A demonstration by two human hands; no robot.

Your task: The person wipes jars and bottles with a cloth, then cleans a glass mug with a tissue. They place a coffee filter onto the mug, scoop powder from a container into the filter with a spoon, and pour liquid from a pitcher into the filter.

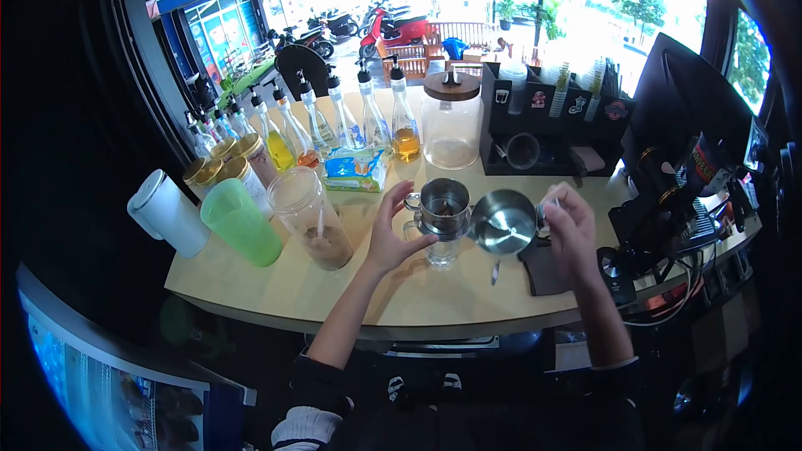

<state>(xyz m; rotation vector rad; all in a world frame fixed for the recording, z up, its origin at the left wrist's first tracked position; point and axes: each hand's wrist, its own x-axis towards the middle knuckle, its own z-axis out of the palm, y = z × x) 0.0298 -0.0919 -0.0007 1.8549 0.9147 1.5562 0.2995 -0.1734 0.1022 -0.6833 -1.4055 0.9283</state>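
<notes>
My right hand (568,221) is closed round the handle of a shiny steel cup (505,230), tilted so that its inside faces me. Left of it, a metal filter cup (444,203) with something dark inside sits on top of a clear glass mug (443,252). My left hand (393,234) is beside these two, its thumb and fingers spread about their left side; the thumb tip is at the filter's lower edge. Whether it touches the filter is hard to tell. A spoon handle (495,273) shows below the steel cup.
Left on the counter (359,305) stand a clear jar of brown powder (327,248), a green cup (242,221) and a white jug (171,213). Several pump bottles (351,121), a wipes pack (354,171) and a lidded glass jar (451,125) line the back. A black cup rack (543,129) is right.
</notes>
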